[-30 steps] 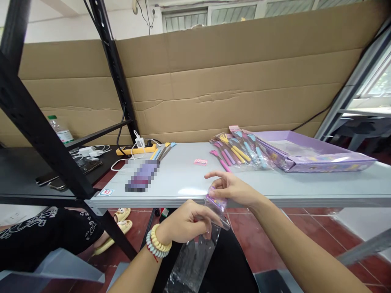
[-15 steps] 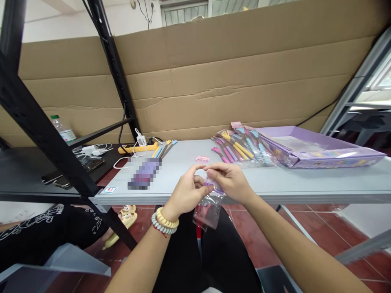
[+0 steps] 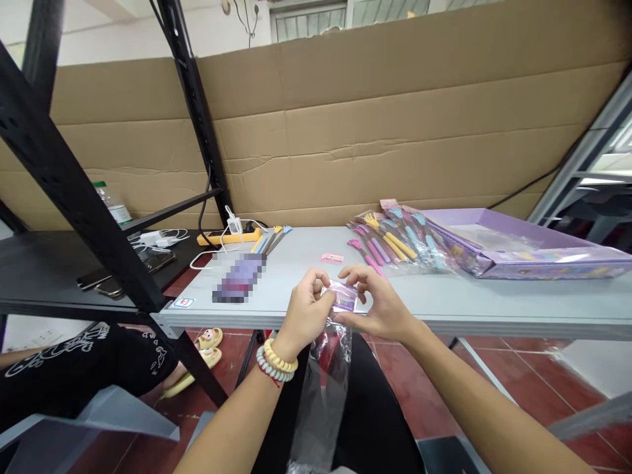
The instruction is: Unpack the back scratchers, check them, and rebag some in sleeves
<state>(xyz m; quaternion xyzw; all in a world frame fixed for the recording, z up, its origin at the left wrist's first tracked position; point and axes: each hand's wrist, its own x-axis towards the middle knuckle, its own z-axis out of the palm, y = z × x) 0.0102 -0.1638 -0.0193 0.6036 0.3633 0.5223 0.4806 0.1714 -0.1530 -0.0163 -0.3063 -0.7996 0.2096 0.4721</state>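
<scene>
My left hand (image 3: pixel 312 306) is closed, pinching a small purple printed card (image 3: pixel 344 296) at its left side. From beneath the card a long clear plastic bag (image 3: pixel 320 401) hangs over my lap. My right hand (image 3: pixel 378 299) curls round the card's right side, thumb below and fingers at the upper edge. Beyond my hands lies a small pink card (image 3: pixel 332 258). To its right, back scratchers (image 3: pixel 390 240) with hand-shaped heads in pink, yellow and blue lie in a heap, several in clear bags. A bare pink back scratcher (image 3: pixel 365 257) rests at the heap's left.
An open purple box (image 3: pixel 553 266) stands on the grey table (image 3: pixel 494 299) at the right. More back scratchers (image 3: pixel 271 240) lie left, behind a blurred purple item (image 3: pixel 239 278). A yellow power strip (image 3: pixel 230 237) and black shelf post (image 3: pixel 93 171) are left; cardboard (image 3: pixel 395 131) walls the back.
The card has turned flatter and shows its printed face. The bag now hangs down at full length. My right hand has spread its thumb and fingers wider round the card.
</scene>
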